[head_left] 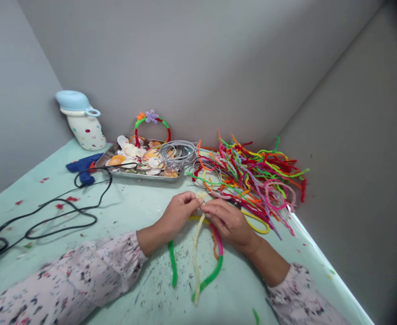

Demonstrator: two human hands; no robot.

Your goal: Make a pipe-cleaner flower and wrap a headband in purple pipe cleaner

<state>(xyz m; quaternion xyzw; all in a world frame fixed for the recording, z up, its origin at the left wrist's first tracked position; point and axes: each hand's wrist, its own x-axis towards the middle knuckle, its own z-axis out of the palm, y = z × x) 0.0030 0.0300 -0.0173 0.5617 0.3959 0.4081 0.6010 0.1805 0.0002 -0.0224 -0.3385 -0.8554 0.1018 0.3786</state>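
Observation:
My left hand (177, 213) and my right hand (228, 222) meet at the middle of the pale green table (124, 212), fingers pinched together on the top end of a cream pipe cleaner (196, 253). The cream stem hangs down toward me between my wrists. A green pipe cleaner (173, 264) lies under my left wrist. Another stem, pink and orange turning green (215, 271), curves below my right hand. A yellow loop (257, 223) shows just right of my right hand.
A heap of coloured pipe cleaners (252, 176) fills the back right corner. A metal tray (140, 174) holds shells and a coil of grey wire (178, 153). Behind it stands a decorated hoop (152, 122). A blue glue gun (83, 168) with black cord (66, 212) and a white bottle (83, 122) sit left.

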